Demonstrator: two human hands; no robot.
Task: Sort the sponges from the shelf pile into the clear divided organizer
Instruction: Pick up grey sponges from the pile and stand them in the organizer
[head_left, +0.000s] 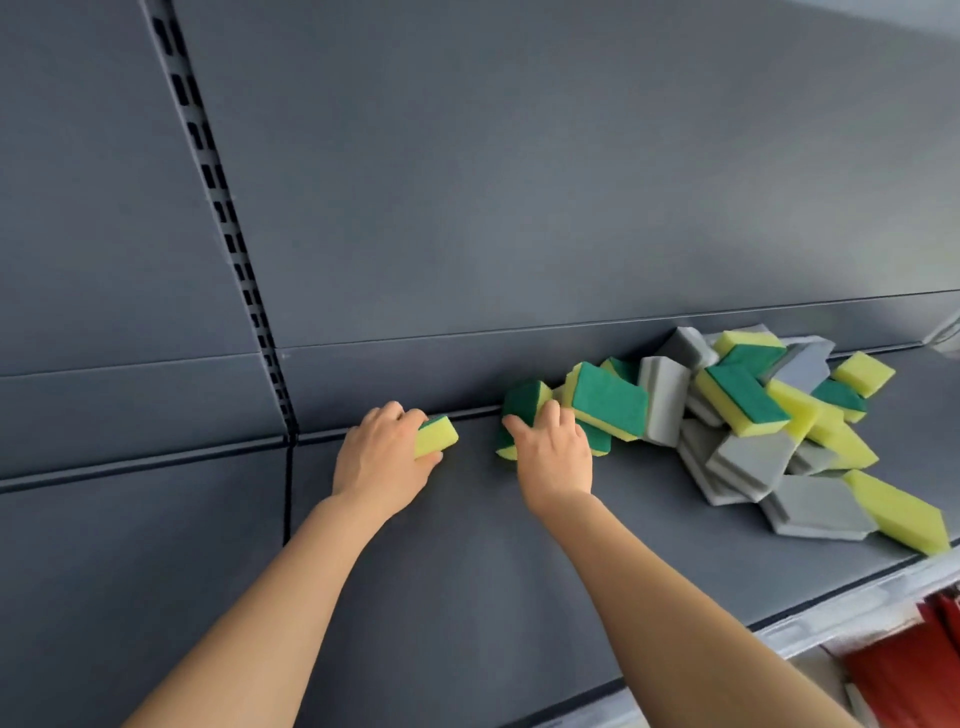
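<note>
A grey back panel (519, 182) rises behind the grip, a slotted upright (228, 228) to its left, red items (904, 670) lower right.

head view, close, angled down onto shelf (467, 545)

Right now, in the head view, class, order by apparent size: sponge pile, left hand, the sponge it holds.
1. sponge pile
2. left hand
3. held sponge, partly hidden by fingers
</note>
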